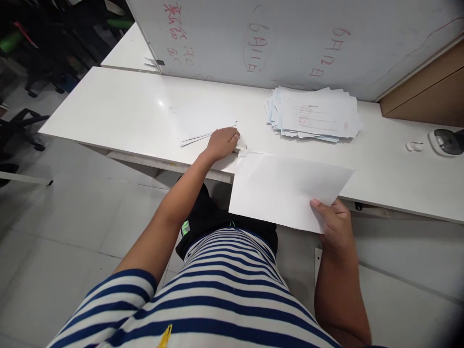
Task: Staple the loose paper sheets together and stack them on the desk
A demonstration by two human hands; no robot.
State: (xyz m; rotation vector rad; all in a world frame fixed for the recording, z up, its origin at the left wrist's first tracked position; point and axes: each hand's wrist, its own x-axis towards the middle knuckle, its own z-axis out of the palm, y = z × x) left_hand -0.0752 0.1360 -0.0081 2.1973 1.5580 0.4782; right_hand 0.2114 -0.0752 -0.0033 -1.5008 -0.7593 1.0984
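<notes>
My right hand (335,222) grips the lower right corner of white paper sheets (286,188), thumb on top. The sheets are held over the desk's front edge, tilted, and a small dark mark like a staple shows at their upper left corner. My left hand (224,143) is closed over a small pale tool (241,146) that looks like a stapler; most of it is hidden under the fingers. This tool lies close to the sheets' upper left corner. Just left of that hand, a thin stack of white papers (201,123) lies on the desk.
A thick, uneven pile of printed papers (313,113) lies at the back of the white desk (108,104). Behind it stands a whiteboard (224,38) with red writing. At the right are a brown box (427,84) and a white-and-dark device (447,142). Office chairs (27,123) stand at the left.
</notes>
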